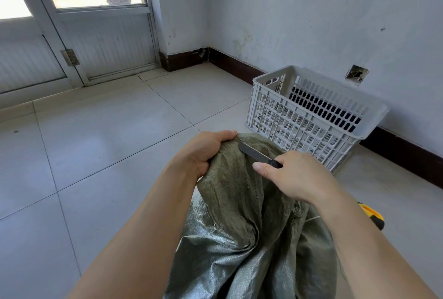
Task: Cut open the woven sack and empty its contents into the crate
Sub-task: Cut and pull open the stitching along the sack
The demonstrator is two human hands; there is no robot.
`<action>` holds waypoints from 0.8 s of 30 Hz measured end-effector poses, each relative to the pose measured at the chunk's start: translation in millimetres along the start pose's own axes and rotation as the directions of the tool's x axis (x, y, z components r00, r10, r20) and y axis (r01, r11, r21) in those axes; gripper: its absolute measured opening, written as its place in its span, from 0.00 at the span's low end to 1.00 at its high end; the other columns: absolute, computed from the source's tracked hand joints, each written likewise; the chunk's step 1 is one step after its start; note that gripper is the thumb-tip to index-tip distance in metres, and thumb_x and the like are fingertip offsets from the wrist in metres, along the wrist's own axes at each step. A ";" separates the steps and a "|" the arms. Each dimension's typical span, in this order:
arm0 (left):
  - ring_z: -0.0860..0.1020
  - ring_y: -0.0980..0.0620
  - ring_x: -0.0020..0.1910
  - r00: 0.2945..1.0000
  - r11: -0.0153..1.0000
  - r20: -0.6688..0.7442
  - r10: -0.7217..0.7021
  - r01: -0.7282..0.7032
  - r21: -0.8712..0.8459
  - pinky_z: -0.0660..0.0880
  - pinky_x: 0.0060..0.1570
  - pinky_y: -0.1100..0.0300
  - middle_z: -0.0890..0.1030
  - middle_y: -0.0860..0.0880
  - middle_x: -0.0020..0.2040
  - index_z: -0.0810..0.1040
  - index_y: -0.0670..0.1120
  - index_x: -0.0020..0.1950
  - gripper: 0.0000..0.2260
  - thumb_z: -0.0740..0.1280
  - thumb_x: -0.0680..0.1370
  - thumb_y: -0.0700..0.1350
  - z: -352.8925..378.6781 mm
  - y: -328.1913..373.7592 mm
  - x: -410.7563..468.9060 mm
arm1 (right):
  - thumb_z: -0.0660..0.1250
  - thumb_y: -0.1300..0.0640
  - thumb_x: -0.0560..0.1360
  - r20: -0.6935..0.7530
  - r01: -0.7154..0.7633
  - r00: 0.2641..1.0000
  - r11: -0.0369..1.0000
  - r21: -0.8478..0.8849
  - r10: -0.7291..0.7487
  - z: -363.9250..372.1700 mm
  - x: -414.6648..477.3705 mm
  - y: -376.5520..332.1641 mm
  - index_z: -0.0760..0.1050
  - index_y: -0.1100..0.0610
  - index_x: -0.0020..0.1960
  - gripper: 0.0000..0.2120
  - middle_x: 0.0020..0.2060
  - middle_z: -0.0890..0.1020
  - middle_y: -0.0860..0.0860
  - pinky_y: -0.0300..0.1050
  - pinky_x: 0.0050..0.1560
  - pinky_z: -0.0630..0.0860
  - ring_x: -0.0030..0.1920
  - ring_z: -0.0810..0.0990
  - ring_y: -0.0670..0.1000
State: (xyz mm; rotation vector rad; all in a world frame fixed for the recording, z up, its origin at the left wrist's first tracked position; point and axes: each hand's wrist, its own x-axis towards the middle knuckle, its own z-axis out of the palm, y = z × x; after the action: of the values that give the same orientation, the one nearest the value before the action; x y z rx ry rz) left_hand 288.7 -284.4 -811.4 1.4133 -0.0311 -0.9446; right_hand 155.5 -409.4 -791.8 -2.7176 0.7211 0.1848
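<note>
A grey-green woven sack [239, 227] stands on the tiled floor between my forearms, its top bunched up. My left hand [203, 152] grips the gathered top corner of the sack. My right hand [294, 176] holds a utility knife [259, 155] by its dark handle, thumb stretched along it. The grey blade lies across the sack's top, its tip close to my left fingers. A white slatted plastic crate [309, 116] stands just beyond the sack by the wall, tilted a little, and looks empty inside.
A yellow-and-black tool [372, 216] lies on the floor beside my right forearm. A wall with dark skirting [407, 157] runs behind the crate. A glazed door [96, 35] is at the far left, with open tiled floor [96, 143] before it.
</note>
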 end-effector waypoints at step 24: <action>0.81 0.43 0.45 0.995 0.994 0.010 0.097 -0.097 -0.053 0.81 0.44 0.54 0.81 0.37 0.53 0.79 0.36 0.56 0.11 0.65 0.77 0.40 4.1 -5.3 -0.2 | 0.58 0.32 0.74 0.078 -0.086 0.995 0.937 0.338 0.063 7.0 2.3 -3.4 0.68 0.57 0.31 0.29 0.21 0.71 0.52 0.44 0.36 0.71 0.24 0.71 0.52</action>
State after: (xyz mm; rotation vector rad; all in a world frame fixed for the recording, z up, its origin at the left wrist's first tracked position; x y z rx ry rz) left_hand 283.6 -286.9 -814.9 1.3456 -0.0831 -0.8680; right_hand 158.8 -405.2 -798.0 -2.3460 0.7597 0.1497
